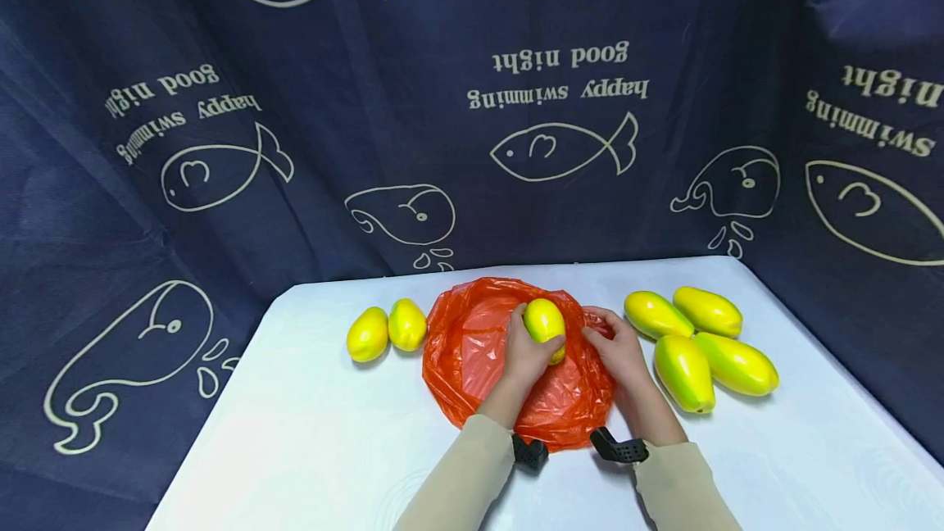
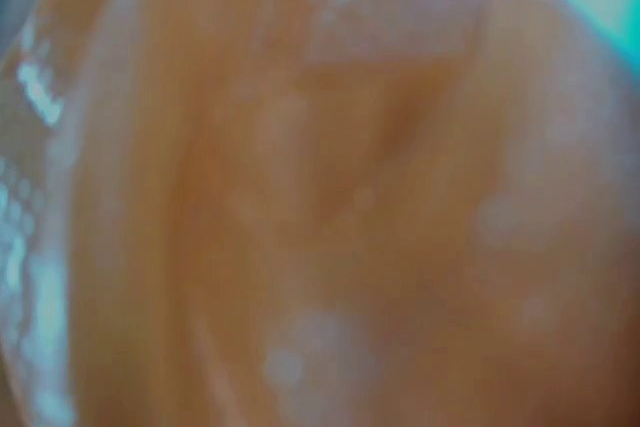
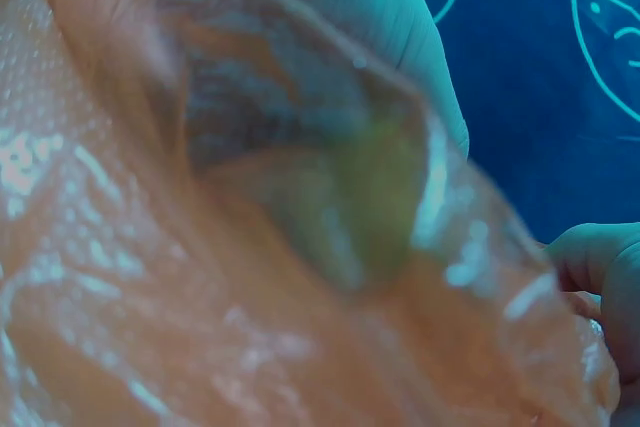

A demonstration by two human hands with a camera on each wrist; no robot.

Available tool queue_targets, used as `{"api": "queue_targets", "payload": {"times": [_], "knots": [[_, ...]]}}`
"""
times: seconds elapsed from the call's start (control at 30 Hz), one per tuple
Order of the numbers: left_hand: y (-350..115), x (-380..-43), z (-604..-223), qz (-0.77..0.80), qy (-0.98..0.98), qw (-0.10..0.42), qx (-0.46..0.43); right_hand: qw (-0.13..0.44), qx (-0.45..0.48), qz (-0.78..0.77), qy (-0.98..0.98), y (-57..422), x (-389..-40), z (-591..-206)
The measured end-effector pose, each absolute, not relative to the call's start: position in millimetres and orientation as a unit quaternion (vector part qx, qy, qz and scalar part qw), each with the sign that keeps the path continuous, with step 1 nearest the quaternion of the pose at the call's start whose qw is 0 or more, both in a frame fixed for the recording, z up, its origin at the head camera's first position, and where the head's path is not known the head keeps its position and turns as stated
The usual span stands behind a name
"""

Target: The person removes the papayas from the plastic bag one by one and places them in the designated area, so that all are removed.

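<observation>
In the head view my left hand (image 1: 525,355) grips a yellow mango (image 1: 544,319) above the open mouth of a red plastic bag (image 1: 442,359). My right hand (image 1: 618,344) pinches the bag's rim on its right side. Blurred bag film (image 2: 350,207) fills most of the left wrist view. In the right wrist view the yellow-green mango (image 3: 375,207) shows dimly through the bag film (image 3: 250,347), and a hand (image 3: 610,277) holds the bag's edge at the far right.
Two yellow mangoes (image 1: 387,326) lie left of the bag on the white table (image 1: 295,433). Several yellow-green papayas (image 1: 684,371) lie together right of my right hand. A dark blue printed curtain (image 1: 413,138) hangs behind the table and along its sides.
</observation>
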State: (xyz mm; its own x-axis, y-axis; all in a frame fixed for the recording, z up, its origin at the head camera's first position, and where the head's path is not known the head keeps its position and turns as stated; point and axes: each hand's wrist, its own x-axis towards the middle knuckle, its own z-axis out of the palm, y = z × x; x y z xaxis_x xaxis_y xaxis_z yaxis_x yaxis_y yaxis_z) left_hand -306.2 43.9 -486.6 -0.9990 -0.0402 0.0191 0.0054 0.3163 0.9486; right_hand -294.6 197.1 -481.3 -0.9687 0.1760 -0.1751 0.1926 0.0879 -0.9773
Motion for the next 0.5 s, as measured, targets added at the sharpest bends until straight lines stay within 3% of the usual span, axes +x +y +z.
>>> {"api": "queue_targets", "payload": {"times": [0.5], "knots": [[38.4,-306.5,-490.0,-0.641,-0.767,-0.031,0.014,0.009,0.122,-0.656,0.745,197.3,-293.9,-481.0]]}}
